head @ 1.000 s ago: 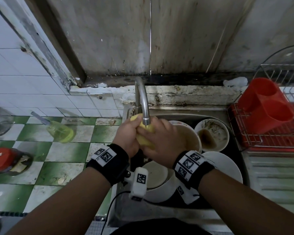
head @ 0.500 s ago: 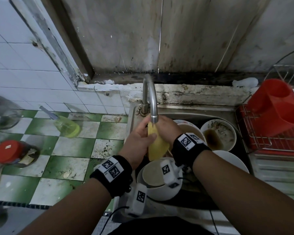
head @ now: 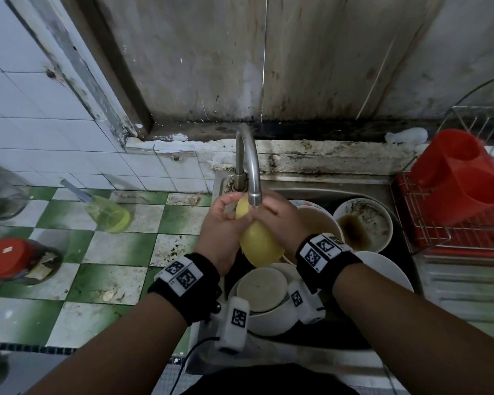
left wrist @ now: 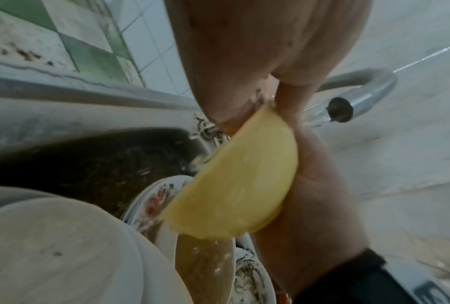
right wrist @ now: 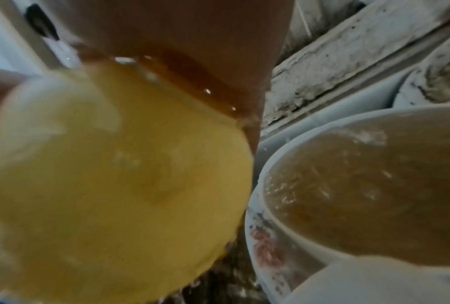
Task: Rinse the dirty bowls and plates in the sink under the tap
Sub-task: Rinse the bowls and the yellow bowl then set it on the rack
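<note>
Head view showed the sink (head: pixel 405 269) crowded with unwashed bowls (head: pixel 362 223), while the yellow dish (head: pixel 261 246), half a second before edge-on under the tap (head: pixel 253 181), had tilted flatter. Left hand (head: pixel 220 235) and right hand (head: pixel 277 220), close together, both gripped it, so rinsing likely continued.

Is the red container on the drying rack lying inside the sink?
No, the red container sits on the wire rack, to the right of the sink.

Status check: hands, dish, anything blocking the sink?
Both hands, left and right, hold yellow dish under tap. Dish tilted, wet. Dirty bowls crowd sink below.
</note>
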